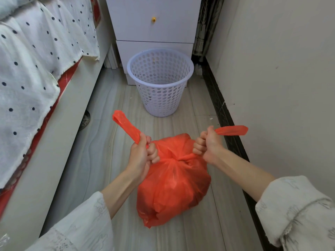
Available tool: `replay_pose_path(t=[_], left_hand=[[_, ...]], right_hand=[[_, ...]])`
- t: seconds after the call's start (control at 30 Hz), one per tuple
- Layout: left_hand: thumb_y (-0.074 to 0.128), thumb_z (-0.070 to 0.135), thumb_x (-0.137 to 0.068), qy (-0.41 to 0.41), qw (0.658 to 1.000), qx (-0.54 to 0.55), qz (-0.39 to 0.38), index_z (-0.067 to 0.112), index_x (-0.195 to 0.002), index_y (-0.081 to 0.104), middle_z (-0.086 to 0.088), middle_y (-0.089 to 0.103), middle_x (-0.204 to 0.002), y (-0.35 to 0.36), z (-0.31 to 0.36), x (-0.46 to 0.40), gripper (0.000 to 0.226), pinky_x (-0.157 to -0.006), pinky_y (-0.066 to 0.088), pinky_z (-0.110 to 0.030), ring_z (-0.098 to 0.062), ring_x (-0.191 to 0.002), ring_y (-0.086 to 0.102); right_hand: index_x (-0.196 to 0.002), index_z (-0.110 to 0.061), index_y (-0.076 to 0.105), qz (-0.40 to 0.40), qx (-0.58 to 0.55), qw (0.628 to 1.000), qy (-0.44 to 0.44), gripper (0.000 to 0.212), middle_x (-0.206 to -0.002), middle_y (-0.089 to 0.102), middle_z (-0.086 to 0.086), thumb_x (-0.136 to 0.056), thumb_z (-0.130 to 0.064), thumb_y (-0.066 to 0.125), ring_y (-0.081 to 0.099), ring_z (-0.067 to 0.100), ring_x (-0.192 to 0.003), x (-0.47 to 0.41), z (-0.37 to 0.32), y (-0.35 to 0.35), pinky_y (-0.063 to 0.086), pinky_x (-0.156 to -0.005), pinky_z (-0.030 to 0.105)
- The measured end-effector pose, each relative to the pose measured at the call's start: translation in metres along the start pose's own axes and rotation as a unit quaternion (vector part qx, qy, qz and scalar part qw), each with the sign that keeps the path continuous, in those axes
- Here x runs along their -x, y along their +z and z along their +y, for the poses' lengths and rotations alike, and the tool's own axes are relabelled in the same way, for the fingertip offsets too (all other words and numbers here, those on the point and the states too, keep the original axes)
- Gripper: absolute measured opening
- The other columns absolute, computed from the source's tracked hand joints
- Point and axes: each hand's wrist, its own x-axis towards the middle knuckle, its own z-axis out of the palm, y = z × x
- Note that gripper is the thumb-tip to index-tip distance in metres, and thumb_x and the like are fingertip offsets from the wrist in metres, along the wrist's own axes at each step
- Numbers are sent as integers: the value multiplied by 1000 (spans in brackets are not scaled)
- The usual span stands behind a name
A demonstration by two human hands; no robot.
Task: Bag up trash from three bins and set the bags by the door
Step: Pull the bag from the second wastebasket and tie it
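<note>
head view: my left hand (140,154) and right hand (208,144) each grip a handle of the red bag (172,183), knotted between them, on the floor in front of the white bin (160,82).

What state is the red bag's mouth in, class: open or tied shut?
Tied shut. The red bag is cinched into a knot at its top, and the left hand and right hand pull its handles apart.
</note>
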Motion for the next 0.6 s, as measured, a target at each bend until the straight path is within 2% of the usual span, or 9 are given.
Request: replay_pose_path(t=[0.1,0.2,0.33,0.47,0.6], left_hand=[[20,41,-98,7,999,-12,-28,18,-66,31,12,17,-31,12,13,5,41,-33,17,-10,-3,-25,14],[19,42,-98,8,999,-7,-36,18,-65,29,12,17,-30,17,26,4,42,-33,16,-12,-3,-24,14],[20,42,-98,-1,999,-8,-44,18,-63,28,12,16,-31,13,33,1,43,-34,17,-12,-3,-25,14],[22,42,-98,-26,997,3,-67,18,-62,29,11,18,-31,7,33,-1,44,-33,18,-12,-3,-25,15],[23,42,-98,-54,996,-9,-68,19,-62,31,11,19,-31,-3,28,-1,43,-33,19,-12,-3,-25,16]], right_hand=[[-29,-20,22,-1,15,999,-35,76,-28,12,-6,-96,-54,14,10,9,-22,-1,-24,-8,12,-37,7],[-30,-21,21,-4,25,998,-57,74,-30,12,-6,-96,-53,15,10,10,-23,-2,-39,-12,12,-38,9],[-32,-22,22,0,49,998,-47,71,-31,13,-6,-97,-52,17,11,10,-25,-1,-47,-19,12,-36,13],[-31,-22,23,-10,93,995,-23,72,-31,14,-6,-97,-51,17,12,9,-25,2,-44,-21,13,-34,12],[-47,-21,21,-21,141,990,-5,57,-32,14,-7,-98,-47,24,12,7,-25,7,-32,-16,13,-35,11]])
